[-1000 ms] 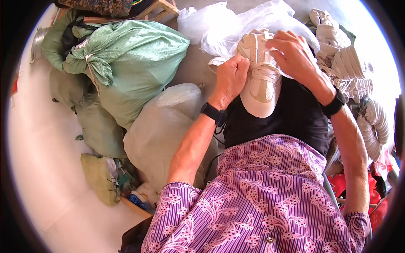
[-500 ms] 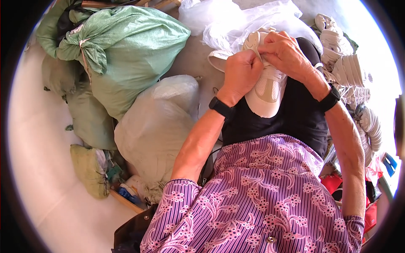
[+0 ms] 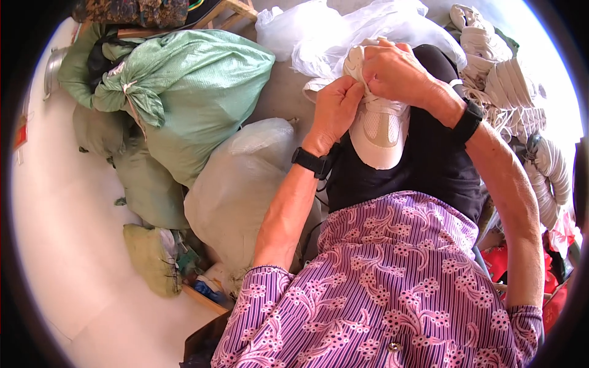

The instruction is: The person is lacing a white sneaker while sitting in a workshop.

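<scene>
A white and beige sneaker (image 3: 379, 138) rests on my black-clad lap, its toe toward me. Its laced front shows, while my fingers cover part of the upper and the opening. My left hand (image 3: 336, 105) is closed in a pinch at the left edge of the lacing; what is between its fingertips is hidden. Curled over the upper near the opening, my right hand (image 3: 396, 72) grips the sneaker from the right. A second white shoe (image 3: 311, 87) shows partly behind my left hand.
A tied green woven sack (image 3: 202, 92) and a whitish plastic sack (image 3: 239, 190) bulge at the left. Beyond my knees lies clear plastic sheeting (image 3: 331, 34). Stacked white shoe pieces (image 3: 509, 86) with hanging laces stand at the right. A wooden frame (image 3: 236, 13) is at the far left.
Both hands have shifted slightly left, and the right hand now lies farther over the sneaker's upper. The sneaker has moved a little left with them. The whole view has shifted slightly.
</scene>
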`<state>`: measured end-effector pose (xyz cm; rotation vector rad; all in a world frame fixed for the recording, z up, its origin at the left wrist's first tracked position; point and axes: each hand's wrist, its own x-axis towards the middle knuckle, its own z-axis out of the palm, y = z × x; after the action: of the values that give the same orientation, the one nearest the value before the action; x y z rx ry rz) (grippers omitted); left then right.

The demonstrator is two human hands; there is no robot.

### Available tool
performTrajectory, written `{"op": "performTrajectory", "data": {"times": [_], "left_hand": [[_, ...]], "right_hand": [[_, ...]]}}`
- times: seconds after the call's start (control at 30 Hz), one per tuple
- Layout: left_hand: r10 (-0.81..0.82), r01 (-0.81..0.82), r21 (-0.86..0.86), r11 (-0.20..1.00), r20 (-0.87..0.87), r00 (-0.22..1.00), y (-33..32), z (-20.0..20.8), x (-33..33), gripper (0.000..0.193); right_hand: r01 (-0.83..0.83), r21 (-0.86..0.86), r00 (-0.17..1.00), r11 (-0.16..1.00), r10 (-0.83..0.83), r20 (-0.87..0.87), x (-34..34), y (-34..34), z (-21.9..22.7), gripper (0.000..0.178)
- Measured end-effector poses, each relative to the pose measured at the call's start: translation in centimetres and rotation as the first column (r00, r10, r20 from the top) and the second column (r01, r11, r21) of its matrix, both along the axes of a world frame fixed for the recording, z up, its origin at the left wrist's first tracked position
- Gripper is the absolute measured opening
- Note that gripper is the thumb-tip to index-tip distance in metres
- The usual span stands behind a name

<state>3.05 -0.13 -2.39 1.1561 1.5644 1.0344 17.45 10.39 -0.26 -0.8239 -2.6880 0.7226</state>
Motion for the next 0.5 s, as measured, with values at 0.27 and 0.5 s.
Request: {"op": "performTrajectory", "data": {"times": [0.27, 0.5], "left_hand": [[-0.002, 0.013, -0.141, 0.99, 0.078, 0.997, -0.5, 0.9, -1.6, 0.028], [0.133, 0.06, 0.338, 0.939, -0.518, 0.845, 2.0, 5.0, -0.4, 0.019]], "right_hand": [[0.049, 0.587, 0.998, 0.808, -0.069, 0.012, 5.7, 3.6, -0.1, 0.01], [0.274, 0.382, 0.958, 0.883, -0.286, -0.025, 10.8, 4.4, -0.1, 0.006]]}}
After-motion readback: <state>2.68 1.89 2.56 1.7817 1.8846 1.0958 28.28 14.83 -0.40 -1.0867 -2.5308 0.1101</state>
